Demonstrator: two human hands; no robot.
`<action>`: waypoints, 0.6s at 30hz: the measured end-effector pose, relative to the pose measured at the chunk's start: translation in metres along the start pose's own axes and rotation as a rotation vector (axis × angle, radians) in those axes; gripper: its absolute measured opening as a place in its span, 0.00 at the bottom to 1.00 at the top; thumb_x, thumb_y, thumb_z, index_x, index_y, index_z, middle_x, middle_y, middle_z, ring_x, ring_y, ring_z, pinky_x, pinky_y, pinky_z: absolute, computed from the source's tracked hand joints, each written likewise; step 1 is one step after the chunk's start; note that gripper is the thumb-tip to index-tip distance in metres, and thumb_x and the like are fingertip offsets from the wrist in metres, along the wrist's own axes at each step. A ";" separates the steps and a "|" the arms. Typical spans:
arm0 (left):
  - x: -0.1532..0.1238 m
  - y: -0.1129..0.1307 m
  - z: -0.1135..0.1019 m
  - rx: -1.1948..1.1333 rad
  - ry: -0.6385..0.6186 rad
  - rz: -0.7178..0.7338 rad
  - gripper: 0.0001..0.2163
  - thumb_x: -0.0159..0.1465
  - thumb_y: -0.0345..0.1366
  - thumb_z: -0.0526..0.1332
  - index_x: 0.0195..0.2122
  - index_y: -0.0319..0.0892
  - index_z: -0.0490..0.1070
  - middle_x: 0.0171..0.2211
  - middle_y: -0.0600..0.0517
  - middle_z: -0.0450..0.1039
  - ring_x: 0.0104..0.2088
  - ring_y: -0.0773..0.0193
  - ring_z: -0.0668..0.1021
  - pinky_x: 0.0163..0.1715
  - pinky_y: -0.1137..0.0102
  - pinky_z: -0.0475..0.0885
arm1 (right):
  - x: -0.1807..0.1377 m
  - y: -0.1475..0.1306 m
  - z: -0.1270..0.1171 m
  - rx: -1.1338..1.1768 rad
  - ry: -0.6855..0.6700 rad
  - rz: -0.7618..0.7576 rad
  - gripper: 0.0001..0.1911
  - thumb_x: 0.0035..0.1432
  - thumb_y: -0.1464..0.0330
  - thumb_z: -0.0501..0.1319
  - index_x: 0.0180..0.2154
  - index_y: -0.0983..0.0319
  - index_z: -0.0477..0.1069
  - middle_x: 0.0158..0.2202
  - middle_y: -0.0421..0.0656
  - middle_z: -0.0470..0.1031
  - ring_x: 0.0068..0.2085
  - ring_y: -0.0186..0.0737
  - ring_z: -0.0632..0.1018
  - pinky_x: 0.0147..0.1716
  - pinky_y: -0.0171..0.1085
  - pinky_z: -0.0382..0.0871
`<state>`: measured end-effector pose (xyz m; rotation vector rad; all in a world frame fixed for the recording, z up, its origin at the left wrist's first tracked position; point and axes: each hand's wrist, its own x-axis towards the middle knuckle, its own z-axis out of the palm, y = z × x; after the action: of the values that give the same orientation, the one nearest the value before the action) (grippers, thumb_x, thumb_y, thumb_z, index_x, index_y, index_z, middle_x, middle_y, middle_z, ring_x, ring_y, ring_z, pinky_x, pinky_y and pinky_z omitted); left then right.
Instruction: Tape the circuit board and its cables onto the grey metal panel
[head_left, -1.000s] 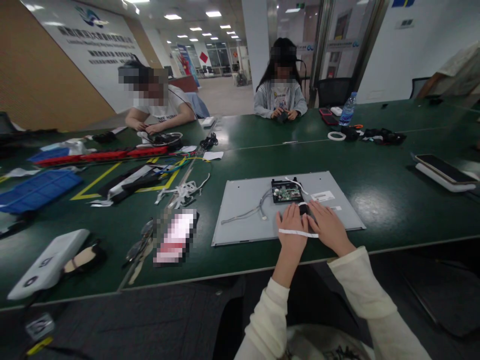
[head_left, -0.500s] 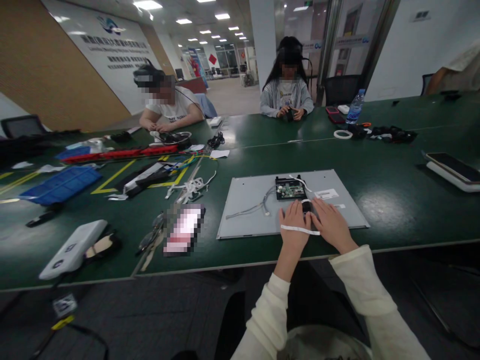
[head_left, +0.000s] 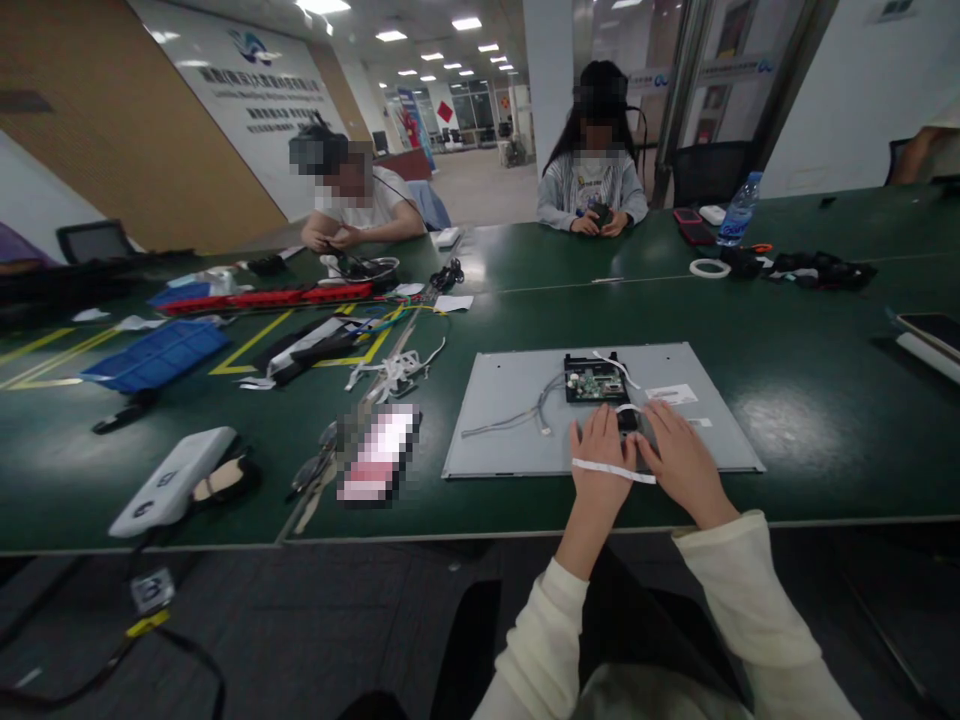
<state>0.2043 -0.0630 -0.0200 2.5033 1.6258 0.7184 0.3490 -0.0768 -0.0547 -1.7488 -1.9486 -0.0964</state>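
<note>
Green table (head_left: 787,330): left hand (head_left: 600,450), right hand (head_left: 679,455) flat on panel (head_left: 510,400), grips seemingly apart.

It was an electronics assembly workroom inside an office building. A long green surface (head_left: 787,330) filled the middle of the frame, strewn with a grey panel (head_left: 510,395) bearing a circuit board (head_left: 596,382), loose cables (head_left: 394,372) and tape (head_left: 709,268). Ceiling lights and a lettered wall sign (head_left: 259,85) showed at upper left.

Circuit board (head_left: 596,382) blocks just beyond the fingertips; cable (head_left: 517,418) lies left; bare panel (head_left: 720,440) right is open.
</note>
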 end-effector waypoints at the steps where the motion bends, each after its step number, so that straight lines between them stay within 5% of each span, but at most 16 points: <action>1: 0.000 0.000 -0.001 -0.008 0.001 -0.001 0.19 0.67 0.37 0.50 0.58 0.39 0.61 0.60 0.43 0.63 0.60 0.56 0.65 0.61 0.51 0.54 | 0.000 -0.001 -0.003 0.044 0.023 -0.007 0.26 0.64 0.63 0.48 0.60 0.68 0.60 0.63 0.54 0.58 0.65 0.49 0.57 0.61 0.51 0.55; 8: 0.001 -0.007 -0.007 -0.106 0.028 -0.039 0.18 0.65 0.34 0.55 0.56 0.42 0.62 0.59 0.44 0.63 0.61 0.56 0.64 0.61 0.55 0.58 | -0.010 -0.017 -0.038 0.497 0.022 -0.205 0.21 0.61 0.66 0.56 0.56 0.57 0.66 0.54 0.48 0.68 0.56 0.43 0.69 0.55 0.46 0.66; 12: 0.002 -0.011 -0.008 -0.174 0.036 -0.049 0.16 0.65 0.34 0.55 0.54 0.41 0.63 0.59 0.43 0.63 0.60 0.56 0.65 0.60 0.55 0.60 | -0.014 -0.029 -0.046 0.619 -0.030 -0.254 0.15 0.61 0.67 0.58 0.49 0.56 0.73 0.39 0.45 0.75 0.41 0.38 0.77 0.40 0.37 0.74; 18: 0.007 -0.017 -0.021 -0.330 -0.019 -0.084 0.15 0.65 0.34 0.55 0.53 0.41 0.66 0.58 0.44 0.64 0.58 0.58 0.68 0.59 0.59 0.64 | 0.000 -0.052 -0.060 0.713 -0.043 -0.363 0.09 0.61 0.71 0.59 0.41 0.58 0.77 0.36 0.43 0.79 0.36 0.35 0.79 0.36 0.34 0.74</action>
<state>0.1839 -0.0538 -0.0044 2.1912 1.4575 0.8690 0.3192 -0.1084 0.0121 -0.9388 -1.9706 0.4580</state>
